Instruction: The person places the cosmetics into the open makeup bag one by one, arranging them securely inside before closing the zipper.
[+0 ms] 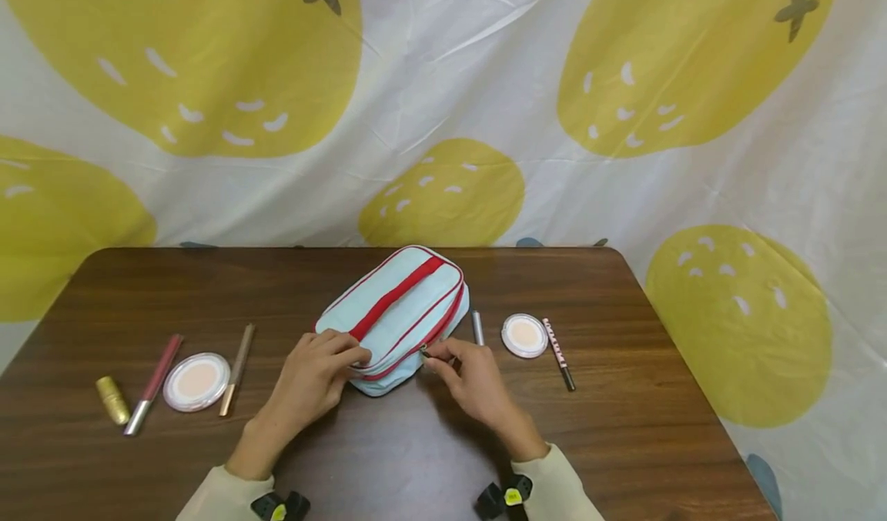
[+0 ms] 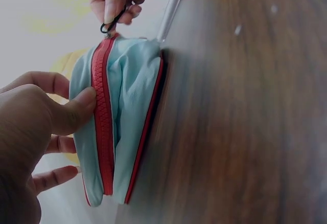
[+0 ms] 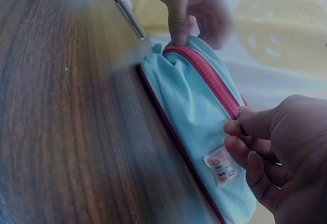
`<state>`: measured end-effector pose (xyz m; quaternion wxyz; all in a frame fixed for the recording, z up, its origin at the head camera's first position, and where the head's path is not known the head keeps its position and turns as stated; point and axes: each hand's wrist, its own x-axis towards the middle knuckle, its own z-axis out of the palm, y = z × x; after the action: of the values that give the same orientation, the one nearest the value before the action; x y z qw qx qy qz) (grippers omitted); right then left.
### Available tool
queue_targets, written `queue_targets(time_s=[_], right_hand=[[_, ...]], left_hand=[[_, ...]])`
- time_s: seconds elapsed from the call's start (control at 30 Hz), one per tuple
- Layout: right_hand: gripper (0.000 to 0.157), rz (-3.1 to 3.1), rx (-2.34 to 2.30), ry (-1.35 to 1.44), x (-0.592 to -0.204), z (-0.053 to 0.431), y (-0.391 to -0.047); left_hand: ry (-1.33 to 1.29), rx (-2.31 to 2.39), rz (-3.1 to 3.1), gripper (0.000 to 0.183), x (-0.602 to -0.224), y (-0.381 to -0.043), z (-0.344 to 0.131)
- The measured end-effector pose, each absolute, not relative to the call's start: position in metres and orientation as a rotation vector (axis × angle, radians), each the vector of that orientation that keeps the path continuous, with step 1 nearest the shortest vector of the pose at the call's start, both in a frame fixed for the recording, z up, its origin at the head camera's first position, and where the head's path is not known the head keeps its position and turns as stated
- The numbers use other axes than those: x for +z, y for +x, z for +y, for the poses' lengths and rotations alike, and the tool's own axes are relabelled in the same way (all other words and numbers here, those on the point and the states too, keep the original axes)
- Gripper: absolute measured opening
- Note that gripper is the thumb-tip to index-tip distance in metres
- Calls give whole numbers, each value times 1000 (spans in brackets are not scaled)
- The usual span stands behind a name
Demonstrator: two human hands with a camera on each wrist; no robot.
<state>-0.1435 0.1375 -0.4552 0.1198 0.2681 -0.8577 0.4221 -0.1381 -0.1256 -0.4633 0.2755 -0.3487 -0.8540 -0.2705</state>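
Note:
A light blue cosmetic pouch [image 1: 369, 293] with red piping and a red top strap [image 1: 396, 298] lies slanted across the table's middle. My left hand [image 1: 312, 371] holds its near left corner, thumb against the fabric beside the red zipper [image 2: 103, 127] and fingers over the top panel. With thumb and fingertips, my right hand [image 1: 476, 379] pinches the dark zipper pull [image 2: 113, 21] partway along the near right side. Behind the pull, the zipper teeth look closed up to the left hand. A small lettered label [image 3: 220, 166] shows on the pouch's side in the right wrist view.
On the left lie a gold tube [image 1: 112, 400], a pink lip gloss [image 1: 158, 375], a round compact [image 1: 197, 382] and a brown-and-gold tube [image 1: 239, 367]. Right of the pouch are a silver tube [image 1: 477, 327], another compact [image 1: 524, 336] and a patterned pencil [image 1: 558, 353]. A printed curtain [image 1: 443, 105] hangs behind.

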Motion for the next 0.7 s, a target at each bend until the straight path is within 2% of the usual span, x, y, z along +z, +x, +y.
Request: queue_targets(time_s=[0.7], right_hand=[[8,-2536,1206,894,-460,126,-138]], left_hand=[[-855,-701,-2314,22,-460,-130,-101]])
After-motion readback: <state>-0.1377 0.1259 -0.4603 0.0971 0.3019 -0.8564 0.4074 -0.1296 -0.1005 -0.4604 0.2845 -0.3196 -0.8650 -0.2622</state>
